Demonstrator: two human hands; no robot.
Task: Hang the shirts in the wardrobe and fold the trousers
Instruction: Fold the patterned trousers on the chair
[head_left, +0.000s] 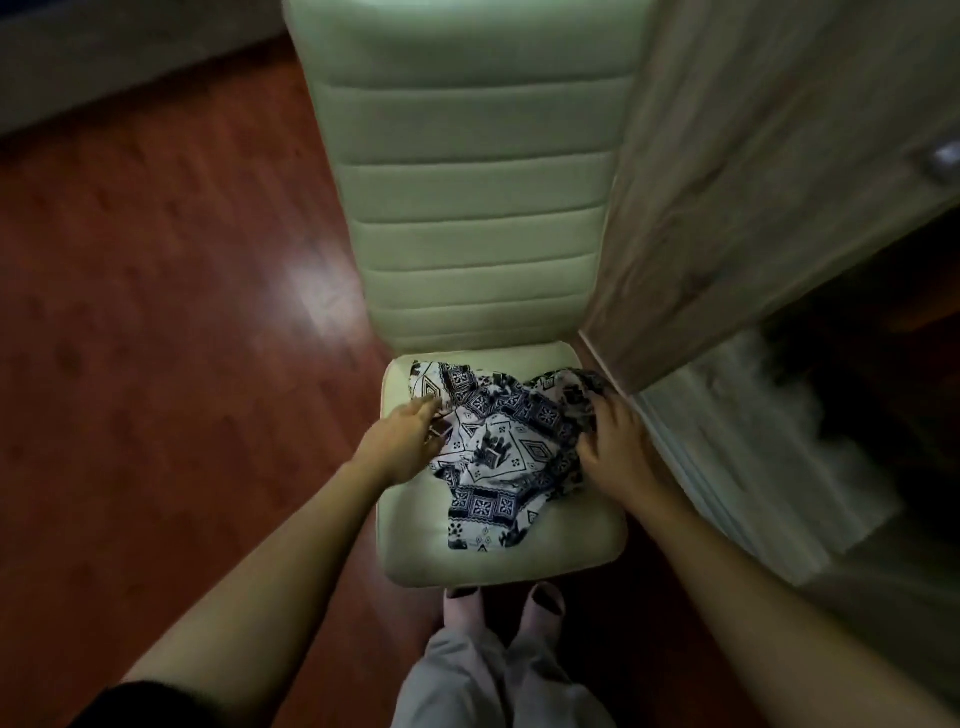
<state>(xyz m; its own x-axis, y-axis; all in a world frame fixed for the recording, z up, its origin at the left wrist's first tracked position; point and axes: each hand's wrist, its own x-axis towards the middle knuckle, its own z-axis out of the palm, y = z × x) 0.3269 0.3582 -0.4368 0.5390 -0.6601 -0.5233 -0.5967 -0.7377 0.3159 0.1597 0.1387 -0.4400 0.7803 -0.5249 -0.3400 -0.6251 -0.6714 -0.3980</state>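
A dim room with a reddish wood floor (156, 312), where a cream padded chair (478, 234) with a ribbed back stands facing the camera. A crumpled garment (498, 457), white with a dark geometric print, lies on the chair's seat, covering its middle and right part and reaching almost to the front edge; whether it is a shirt or trousers cannot be told. A person leans over the chair from the front with both bare arms stretched out. The left hand (402, 441) lies over the seat's left side, fingers stretched out nearly straight, their tips touching the garment's left edge. The right hand (615, 447) is over the seat's right side, its fingers curled into a bunch of the fabric. An open wood-grain wardrobe door (753, 182) stands just right of the chair, close against its back and seat, with a metal knob (945, 161) near the far right. Past the door, right of the chair, pale blurred shapes sit in the dark interior. In front of the chair are the person's feet (498, 608) and grey trouser legs.
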